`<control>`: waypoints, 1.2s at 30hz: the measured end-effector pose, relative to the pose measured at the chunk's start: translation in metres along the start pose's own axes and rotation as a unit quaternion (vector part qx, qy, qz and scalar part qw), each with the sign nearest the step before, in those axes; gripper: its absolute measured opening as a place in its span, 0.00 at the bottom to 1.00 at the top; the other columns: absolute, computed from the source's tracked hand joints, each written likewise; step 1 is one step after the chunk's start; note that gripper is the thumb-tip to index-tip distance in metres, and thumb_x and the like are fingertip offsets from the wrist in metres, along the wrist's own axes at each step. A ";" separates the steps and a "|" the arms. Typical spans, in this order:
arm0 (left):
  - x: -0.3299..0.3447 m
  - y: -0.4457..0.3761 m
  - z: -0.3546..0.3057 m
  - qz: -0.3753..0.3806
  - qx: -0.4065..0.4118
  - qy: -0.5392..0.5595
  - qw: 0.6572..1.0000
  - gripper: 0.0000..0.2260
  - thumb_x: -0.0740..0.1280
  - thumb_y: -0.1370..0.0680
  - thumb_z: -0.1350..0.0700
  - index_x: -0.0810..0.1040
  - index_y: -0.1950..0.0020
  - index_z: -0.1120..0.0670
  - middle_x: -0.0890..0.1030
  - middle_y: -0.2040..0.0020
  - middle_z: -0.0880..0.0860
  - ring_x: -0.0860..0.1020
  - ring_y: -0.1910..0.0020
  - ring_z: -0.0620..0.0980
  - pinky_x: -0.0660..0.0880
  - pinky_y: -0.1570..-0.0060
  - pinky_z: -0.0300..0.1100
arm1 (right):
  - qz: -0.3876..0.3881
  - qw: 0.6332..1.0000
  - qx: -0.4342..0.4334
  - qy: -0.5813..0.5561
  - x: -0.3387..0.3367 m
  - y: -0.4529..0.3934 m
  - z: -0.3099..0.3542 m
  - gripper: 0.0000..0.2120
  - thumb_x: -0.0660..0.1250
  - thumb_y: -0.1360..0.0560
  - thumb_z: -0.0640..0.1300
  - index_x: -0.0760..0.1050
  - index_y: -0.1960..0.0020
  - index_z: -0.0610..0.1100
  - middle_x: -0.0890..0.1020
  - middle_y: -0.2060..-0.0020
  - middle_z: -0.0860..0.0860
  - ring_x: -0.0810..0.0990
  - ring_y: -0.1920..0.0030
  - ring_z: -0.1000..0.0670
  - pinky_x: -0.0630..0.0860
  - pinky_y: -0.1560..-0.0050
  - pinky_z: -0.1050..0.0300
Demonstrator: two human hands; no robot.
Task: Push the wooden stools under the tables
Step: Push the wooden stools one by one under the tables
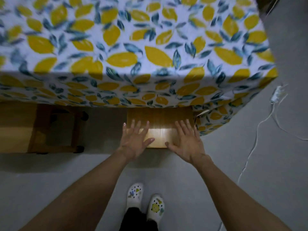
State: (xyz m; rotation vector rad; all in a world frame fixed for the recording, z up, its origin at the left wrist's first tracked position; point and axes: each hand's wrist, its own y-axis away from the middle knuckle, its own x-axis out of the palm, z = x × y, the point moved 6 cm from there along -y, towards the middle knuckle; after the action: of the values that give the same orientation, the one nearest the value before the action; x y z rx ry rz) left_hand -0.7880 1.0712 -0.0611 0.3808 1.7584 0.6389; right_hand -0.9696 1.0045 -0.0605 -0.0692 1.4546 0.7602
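Grey floor (50, 172) runs beneath the lemon-print table (133, 47), where the wooden stool (158, 135) sits half under its near edge, left hand (135, 140) and right hand (186, 142) spread flat, gripping nothing, apparently mid-push; next, shove it fully under.

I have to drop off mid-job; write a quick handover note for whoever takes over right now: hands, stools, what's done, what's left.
Left hand: open, fingers spread, flat at the near left corner of the stool seat.
Right hand: open, flat at the near right corner of the same seat.
That stool is partly under the table's lemon-print cloth; its near edge still sticks out, so it needs pushing further in.
A second wooden stool stands to the left, also only partly under the cloth, untouched.
A white cable lies on the floor to the right; mind your feet.
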 end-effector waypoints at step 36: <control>-0.440 -0.047 -0.285 -0.291 -0.146 0.291 0.900 0.34 0.55 0.22 0.36 0.49 0.22 0.48 0.40 0.21 0.51 0.36 0.23 0.54 0.36 0.27 0.57 | -0.151 0.977 -0.137 -0.067 -0.546 -0.109 -0.242 0.46 0.40 0.32 0.74 0.52 0.22 0.48 0.53 0.21 0.49 0.46 0.22 0.49 0.39 0.24 0.49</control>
State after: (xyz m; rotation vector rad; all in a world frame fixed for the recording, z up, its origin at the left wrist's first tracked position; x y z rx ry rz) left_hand -0.9349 0.7237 0.3063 -0.5963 2.1515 0.5918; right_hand -1.0852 0.5748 0.3517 -0.4336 1.1702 0.6950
